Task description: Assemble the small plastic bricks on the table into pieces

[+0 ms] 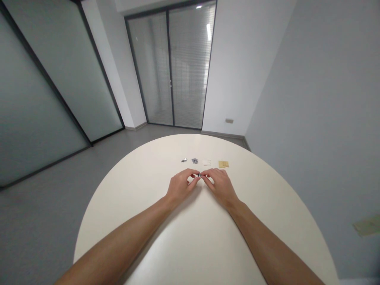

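Note:
My left hand and my right hand meet over the middle of the white round table, thumbs and forefingers pinched. Between the fingertips is a small dark, shiny piece, too small to name. Both hands seem to grip it, one from each side. Just beyond them lie small groups in a row: silvery pieces, blue-grey pieces, whitish pieces and yellow pieces. What kind of parts they are does not show at this size.
The table's curved far edge runs close behind the row of pieces. Past it stand a glass door with blinds and a grey wall to the right. Frosted glass panels line the left side.

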Demonstrator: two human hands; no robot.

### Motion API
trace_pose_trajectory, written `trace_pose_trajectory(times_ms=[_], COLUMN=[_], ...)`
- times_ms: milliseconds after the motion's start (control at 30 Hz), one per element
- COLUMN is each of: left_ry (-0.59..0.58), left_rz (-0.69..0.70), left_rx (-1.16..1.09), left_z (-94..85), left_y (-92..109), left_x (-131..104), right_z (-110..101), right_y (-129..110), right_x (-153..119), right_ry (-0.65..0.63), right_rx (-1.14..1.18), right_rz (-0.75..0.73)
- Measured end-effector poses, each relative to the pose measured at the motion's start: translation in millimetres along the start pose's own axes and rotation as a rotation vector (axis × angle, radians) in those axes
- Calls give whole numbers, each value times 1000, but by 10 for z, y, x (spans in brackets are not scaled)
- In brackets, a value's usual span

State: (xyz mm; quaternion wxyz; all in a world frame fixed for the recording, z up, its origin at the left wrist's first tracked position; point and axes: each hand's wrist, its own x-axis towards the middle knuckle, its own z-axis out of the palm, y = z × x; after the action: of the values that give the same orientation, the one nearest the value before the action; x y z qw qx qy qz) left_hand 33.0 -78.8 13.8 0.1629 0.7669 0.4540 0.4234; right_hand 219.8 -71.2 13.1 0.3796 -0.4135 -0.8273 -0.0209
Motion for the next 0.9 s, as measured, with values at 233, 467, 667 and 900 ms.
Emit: trace_pose_trajectory(times_ms=[233,467,667,900], left_ry=[-14,-12,-13,-33], left_rz=[-5,19,17,16], left_rx=[19,16,70,117], left_z=[2,5,-13,-21], left_y=[-31,-51,-46,-60], left_x=[-2,-1,-3,-6], right_z=[-4,2,-1,23], right_y=[5,18,12,15], right_x=[-12,-8,-8,-8], right_ry=[-12,-10,-16,-54], right_rx=[-8,-35,-35,-38], right_rz=[0,-29,-26,-1])
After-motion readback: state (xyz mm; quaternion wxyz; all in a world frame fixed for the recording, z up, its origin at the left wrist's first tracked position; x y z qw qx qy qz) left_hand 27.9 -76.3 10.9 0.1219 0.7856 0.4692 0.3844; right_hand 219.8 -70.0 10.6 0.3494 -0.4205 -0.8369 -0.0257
